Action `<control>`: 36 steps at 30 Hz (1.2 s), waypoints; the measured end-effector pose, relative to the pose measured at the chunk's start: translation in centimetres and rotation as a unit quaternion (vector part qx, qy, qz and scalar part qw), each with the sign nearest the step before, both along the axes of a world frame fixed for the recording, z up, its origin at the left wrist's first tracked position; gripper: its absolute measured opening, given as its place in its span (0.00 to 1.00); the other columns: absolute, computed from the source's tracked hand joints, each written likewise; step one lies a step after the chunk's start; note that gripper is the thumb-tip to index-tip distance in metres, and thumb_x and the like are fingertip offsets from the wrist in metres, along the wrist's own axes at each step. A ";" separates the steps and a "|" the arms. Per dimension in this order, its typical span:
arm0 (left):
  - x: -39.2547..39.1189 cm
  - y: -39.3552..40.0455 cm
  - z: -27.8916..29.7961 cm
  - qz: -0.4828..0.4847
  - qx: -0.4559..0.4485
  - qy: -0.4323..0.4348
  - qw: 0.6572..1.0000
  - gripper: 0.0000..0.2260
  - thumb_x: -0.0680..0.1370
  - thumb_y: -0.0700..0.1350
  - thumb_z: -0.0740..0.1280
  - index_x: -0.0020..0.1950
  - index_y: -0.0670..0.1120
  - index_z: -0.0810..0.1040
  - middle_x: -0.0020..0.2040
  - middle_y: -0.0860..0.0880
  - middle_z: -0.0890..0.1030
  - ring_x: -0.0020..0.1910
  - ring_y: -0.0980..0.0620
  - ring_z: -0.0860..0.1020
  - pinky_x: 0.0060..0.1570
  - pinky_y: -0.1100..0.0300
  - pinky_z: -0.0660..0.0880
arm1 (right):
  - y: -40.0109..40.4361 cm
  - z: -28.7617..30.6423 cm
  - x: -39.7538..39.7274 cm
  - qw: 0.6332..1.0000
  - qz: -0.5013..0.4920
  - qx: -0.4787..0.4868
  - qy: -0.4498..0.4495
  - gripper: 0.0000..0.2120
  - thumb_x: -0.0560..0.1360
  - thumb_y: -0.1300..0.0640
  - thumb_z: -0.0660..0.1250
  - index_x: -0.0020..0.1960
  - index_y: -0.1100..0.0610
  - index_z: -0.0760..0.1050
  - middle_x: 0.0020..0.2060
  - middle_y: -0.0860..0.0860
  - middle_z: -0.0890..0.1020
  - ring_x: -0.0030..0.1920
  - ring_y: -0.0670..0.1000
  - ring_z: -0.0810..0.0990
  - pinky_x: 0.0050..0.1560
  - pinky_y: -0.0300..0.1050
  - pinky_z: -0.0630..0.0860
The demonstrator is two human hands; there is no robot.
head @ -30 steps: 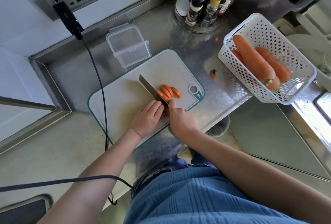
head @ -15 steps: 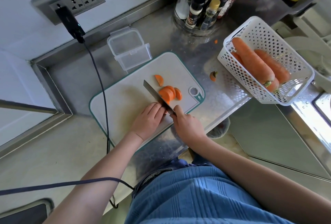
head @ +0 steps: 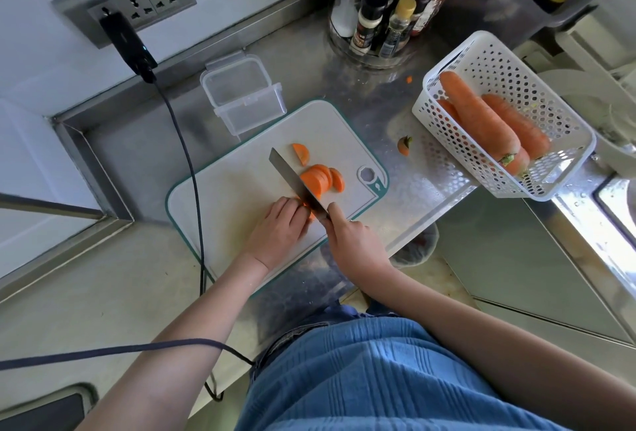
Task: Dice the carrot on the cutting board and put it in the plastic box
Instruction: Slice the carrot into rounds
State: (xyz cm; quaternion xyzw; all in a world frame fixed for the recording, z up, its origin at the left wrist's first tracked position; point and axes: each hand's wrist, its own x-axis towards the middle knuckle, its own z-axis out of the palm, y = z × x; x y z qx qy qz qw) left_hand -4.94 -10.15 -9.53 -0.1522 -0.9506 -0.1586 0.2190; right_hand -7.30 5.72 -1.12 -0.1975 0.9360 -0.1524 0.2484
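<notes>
Lying sliced on the board (head: 220, 210): carrot (head: 318, 180) — firm, likely rolling, best pinned flat-side down, fingertips tucked. Left hand (head: 280, 229) is curling over a hidden piece beside the blade; right hand (head: 347, 231) is gripping the knife (head: 292, 179). Box (head: 242, 95) is waiting open just behind — basket (head: 550, 169) well right.

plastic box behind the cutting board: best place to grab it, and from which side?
Take the plastic box across its two long walls, coming down from above. It stands upright and open on the steel counter, with latch flaps sticking out at both short ends, so the smooth long sides probably give the surest grip. Its rim looks unobstructed.
</notes>
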 end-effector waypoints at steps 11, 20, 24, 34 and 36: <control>0.4 -0.2 -0.3 -0.005 0.017 -0.020 1.000 0.05 0.77 0.43 0.63 0.46 0.43 0.69 0.40 0.42 0.75 0.42 0.46 0.70 0.42 0.53 0.73 | 0.0 -0.3 0.2 0.999 0.031 0.014 0.007 0.11 0.83 0.50 0.48 0.58 0.57 0.60 0.27 0.50 0.65 0.29 0.56 0.70 0.31 0.47 0.65; 0.4 -0.2 -0.1 -0.017 0.031 0.000 0.999 0.06 0.80 0.38 0.55 0.48 0.40 0.71 0.43 0.40 0.76 0.45 0.45 0.70 0.49 0.54 0.69 | -0.8 -1.8 -0.2 0.999 0.015 0.014 -0.033 0.05 0.82 0.58 0.54 0.55 0.55 0.58 0.32 0.55 0.72 0.33 0.59 0.75 0.33 0.53 0.74; 0.4 -0.4 -0.5 -0.030 0.027 -0.004 0.999 0.08 0.76 0.35 0.56 0.53 0.39 0.71 0.49 0.42 0.71 0.47 0.44 0.70 0.52 0.53 0.70 | -1.2 -2.4 -0.4 0.998 0.004 0.033 -0.045 0.11 0.79 0.63 0.55 0.59 0.55 0.58 0.34 0.54 0.72 0.35 0.60 0.76 0.35 0.51 0.74; 0.5 0.1 0.3 -0.002 0.017 -0.017 1.000 0.08 0.76 0.35 0.56 0.52 0.40 0.70 0.45 0.41 0.77 0.46 0.45 0.70 0.49 0.54 0.71 | -0.9 -2.4 -0.7 0.998 0.021 0.048 -0.034 0.13 0.79 0.62 0.56 0.62 0.55 0.58 0.36 0.54 0.72 0.39 0.61 0.78 0.35 0.51 0.74; 0.6 0.2 0.4 0.001 0.016 -0.017 1.000 0.08 0.76 0.35 0.55 0.52 0.40 0.70 0.45 0.41 0.77 0.46 0.45 0.70 0.50 0.54 0.70 | -0.9 -2.2 -0.7 0.998 0.022 0.049 -0.037 0.13 0.78 0.63 0.56 0.60 0.55 0.58 0.36 0.54 0.72 0.39 0.61 0.78 0.34 0.50 0.72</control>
